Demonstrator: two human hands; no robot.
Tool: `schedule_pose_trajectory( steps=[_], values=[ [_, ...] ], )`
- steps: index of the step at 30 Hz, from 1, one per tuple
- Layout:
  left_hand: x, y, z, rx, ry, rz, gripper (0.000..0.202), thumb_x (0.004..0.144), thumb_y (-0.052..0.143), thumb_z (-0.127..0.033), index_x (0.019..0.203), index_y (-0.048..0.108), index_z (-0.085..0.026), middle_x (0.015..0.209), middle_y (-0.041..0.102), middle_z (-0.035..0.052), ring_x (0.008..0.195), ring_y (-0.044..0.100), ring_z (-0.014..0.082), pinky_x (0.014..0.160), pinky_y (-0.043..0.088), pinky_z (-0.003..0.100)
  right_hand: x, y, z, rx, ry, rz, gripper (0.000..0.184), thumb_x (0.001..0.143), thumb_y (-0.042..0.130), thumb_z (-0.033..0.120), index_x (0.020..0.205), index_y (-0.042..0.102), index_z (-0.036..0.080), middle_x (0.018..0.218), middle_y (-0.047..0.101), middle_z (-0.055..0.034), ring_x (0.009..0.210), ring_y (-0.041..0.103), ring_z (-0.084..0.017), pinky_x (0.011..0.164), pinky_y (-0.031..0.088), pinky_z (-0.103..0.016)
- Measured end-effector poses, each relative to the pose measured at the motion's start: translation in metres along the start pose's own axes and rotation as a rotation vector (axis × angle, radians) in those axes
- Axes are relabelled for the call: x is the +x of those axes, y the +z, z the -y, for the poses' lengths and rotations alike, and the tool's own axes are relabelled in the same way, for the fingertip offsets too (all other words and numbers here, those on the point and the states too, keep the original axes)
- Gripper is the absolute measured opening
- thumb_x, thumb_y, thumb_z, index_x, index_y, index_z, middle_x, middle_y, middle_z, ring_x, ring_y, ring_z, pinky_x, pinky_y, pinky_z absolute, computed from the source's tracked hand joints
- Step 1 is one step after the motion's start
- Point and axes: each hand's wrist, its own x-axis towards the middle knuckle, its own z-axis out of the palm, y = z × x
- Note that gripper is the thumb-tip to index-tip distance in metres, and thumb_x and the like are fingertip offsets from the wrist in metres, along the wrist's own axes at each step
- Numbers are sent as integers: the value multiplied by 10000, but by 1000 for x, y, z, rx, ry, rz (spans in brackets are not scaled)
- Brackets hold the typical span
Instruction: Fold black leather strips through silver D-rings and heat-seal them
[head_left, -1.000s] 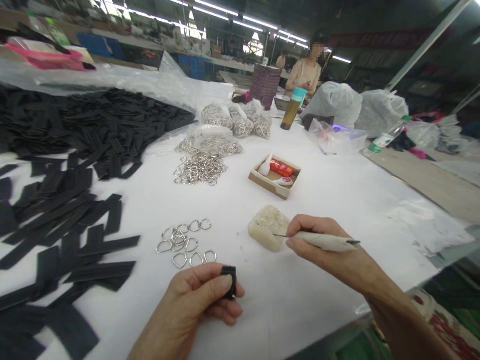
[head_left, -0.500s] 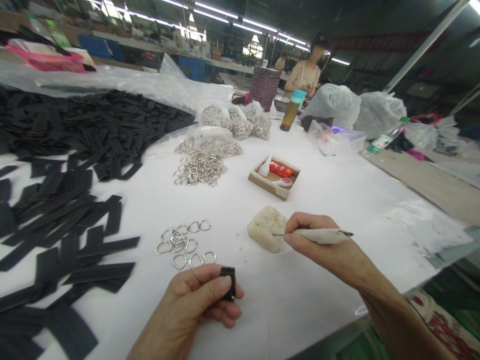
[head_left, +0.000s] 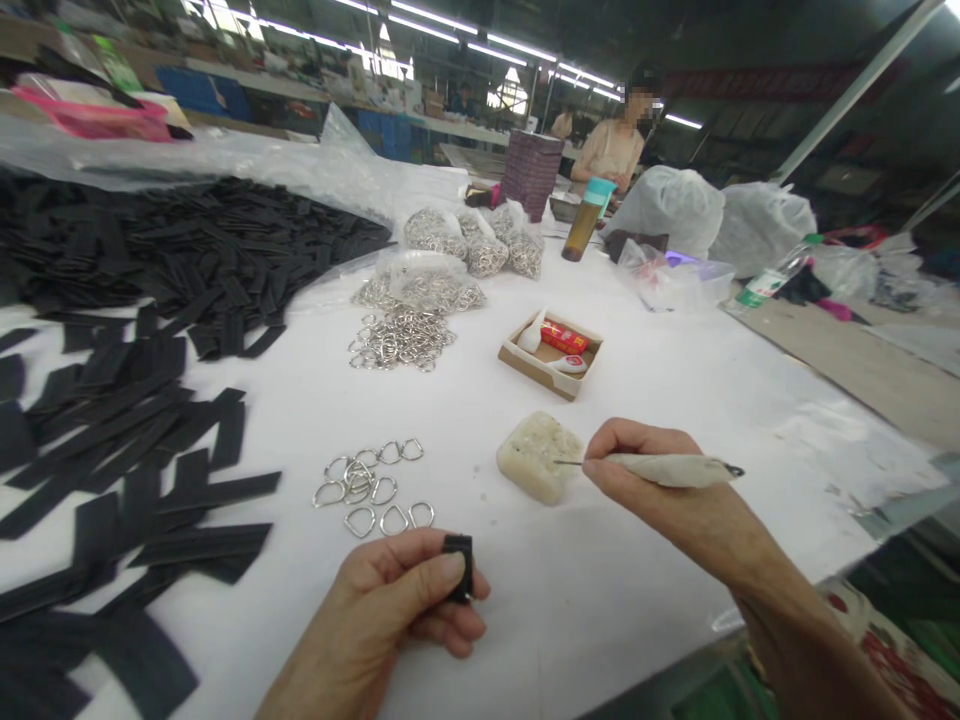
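Many black strips [head_left: 187, 250] on white factory table [head_left: 675, 390]

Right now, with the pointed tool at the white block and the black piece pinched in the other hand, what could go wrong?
1. The tool in the right hand ends in a thin bare point; the left hand has its fingers over most of the black piece, so a prick seems possible.
2. The white block lies loose; a push from the point may slide it.
3. The D-rings lie close beyond the left hand and could be scattered.
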Motion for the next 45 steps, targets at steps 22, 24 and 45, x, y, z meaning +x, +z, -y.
schedule_pose_trajectory(
  steps=[22, 24, 45],
  values=[
    [-1, -2, 3, -12, 42, -1, 192, 722, 683, -306, 690, 708, -119, 659, 697, 70, 519, 600, 116, 526, 485, 187, -6, -4, 4, -31, -20, -17, 100, 774, 543, 218, 679, 566, 196, 522, 444, 62, 482, 338, -84, 390, 252, -183],
    [-1, -2, 3, -16, 47, -1, 190, 719, 684, -305, 680, 705, -120, 664, 699, 69, 515, 602, 115, 519, 486, 186, -12, -9, 7, -25, -34, -52, 97, 780, 559, 249, 696, 570, 203, 519, 442, 60, 477, 339, -86, 388, 249, -184],
    [-31, -9, 7, -131, 272, 4, 165, 810, 584, -206, 794, 687, -79, 793, 691, 90, 620, 642, 133, 614, 539, 226, -47, 62, 22, 542, -32, 90, 208, 695, 691, 375, 792, 609, 210, 616, 524, 11, 582, 438, -145, 502, 313, -248]
  ],
)
